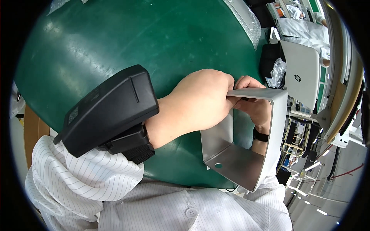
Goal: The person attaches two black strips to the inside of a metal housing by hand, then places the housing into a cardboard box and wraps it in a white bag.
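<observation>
A bent grey sheet-metal frame point(245, 159) with open sides and a round hole near one corner stands tilted in front of my body. My left hand point(210, 96) comes in from the left, its fingers closed at the frame's far upper edge; its fingertips are mostly hidden behind the back of the hand. Beyond the metal, my right hand point(254, 106) bends its fingers over that same edge, the thumb side below it. The two hands nearly touch. A bulky black device point(111, 109) is strapped to my left forearm, and a black band point(261, 135) circles my right wrist.
The frame and my hands are over a green work surface point(115, 42). A silver laptop point(302, 73) stands at the right, beside a black tray with a clear plastic bag point(278, 71). Bubble wrap point(246, 23) lies at the far edge. People in white are farther off, upper right.
</observation>
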`<action>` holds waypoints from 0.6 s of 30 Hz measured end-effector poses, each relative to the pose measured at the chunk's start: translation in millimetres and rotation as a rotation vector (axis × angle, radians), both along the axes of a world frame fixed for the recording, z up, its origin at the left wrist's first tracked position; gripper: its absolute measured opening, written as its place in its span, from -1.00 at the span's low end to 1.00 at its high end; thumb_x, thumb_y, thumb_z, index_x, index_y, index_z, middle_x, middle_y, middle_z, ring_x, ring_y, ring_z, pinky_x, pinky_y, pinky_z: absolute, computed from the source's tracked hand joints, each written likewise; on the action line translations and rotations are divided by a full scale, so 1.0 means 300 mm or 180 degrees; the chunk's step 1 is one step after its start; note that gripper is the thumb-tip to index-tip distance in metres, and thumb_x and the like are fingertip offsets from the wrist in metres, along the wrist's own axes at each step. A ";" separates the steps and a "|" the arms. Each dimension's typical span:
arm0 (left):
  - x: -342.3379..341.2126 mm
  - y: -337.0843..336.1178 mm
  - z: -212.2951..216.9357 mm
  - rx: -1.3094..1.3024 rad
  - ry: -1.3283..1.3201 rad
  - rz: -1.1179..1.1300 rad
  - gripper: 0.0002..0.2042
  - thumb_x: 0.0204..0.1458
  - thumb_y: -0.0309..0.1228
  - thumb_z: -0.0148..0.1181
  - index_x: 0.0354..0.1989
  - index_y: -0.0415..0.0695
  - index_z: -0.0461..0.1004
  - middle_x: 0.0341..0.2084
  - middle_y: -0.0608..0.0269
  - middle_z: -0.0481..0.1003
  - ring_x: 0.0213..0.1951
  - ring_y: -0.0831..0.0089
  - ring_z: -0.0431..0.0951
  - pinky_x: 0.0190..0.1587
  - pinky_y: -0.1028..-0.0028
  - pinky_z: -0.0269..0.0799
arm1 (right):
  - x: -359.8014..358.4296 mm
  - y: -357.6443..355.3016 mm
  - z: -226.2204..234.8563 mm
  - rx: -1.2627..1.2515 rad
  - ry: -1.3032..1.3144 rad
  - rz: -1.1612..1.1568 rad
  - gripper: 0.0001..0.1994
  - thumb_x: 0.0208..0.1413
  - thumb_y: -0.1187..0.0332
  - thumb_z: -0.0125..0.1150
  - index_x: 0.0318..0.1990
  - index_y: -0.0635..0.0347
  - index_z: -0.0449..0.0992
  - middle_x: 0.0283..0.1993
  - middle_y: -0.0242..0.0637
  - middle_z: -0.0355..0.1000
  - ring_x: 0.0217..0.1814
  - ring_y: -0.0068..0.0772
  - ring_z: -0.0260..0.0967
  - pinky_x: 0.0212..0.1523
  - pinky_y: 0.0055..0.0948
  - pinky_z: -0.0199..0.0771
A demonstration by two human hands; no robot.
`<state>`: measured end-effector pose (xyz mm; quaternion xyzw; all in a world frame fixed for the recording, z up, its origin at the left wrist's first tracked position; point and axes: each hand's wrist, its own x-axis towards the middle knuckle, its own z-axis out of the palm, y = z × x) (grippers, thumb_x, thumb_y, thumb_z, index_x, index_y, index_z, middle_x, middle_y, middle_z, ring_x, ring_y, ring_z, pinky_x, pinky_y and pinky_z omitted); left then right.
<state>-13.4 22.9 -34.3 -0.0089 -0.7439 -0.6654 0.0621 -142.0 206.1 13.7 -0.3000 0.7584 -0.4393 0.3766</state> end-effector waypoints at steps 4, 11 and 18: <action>0.002 -0.003 -0.009 0.0072 0.0180 0.0015 -0.76 0.08 -0.36 0.32 -0.51 -0.26 0.46 -0.65 0.01 0.44 -0.58 0.18 0.44 -0.47 0.28 0.34 | -0.031 -0.013 0.011 0.0278 0.0389 0.0427 -0.73 -0.30 0.77 0.29 -0.41 0.24 0.47 -0.33 -0.35 0.43 -0.29 -0.57 0.37 -0.29 -0.60 0.39; -0.012 -0.037 0.013 -0.0291 -0.0051 -0.0234 -0.71 -0.02 -0.34 0.41 -0.56 -0.26 0.46 -0.68 0.03 0.43 -0.63 0.21 0.43 -0.51 0.29 0.33 | -0.076 -0.032 0.065 0.0370 0.0912 0.1069 -0.67 -0.39 0.65 0.39 -0.32 0.32 0.57 -0.32 -0.24 0.49 -0.29 -0.40 0.43 -0.28 -0.42 0.43; -0.011 -0.055 0.037 -0.0442 -0.0170 -0.0505 -0.82 -0.09 -0.42 0.37 -0.44 -0.30 0.54 -0.60 0.00 0.51 -0.51 0.15 0.55 -0.42 0.27 0.43 | -0.134 0.070 0.049 0.0136 0.1514 0.0954 -0.53 -0.26 0.31 0.59 -0.12 0.30 0.64 -0.22 -0.15 0.58 -0.19 -0.29 0.51 -0.18 -0.35 0.49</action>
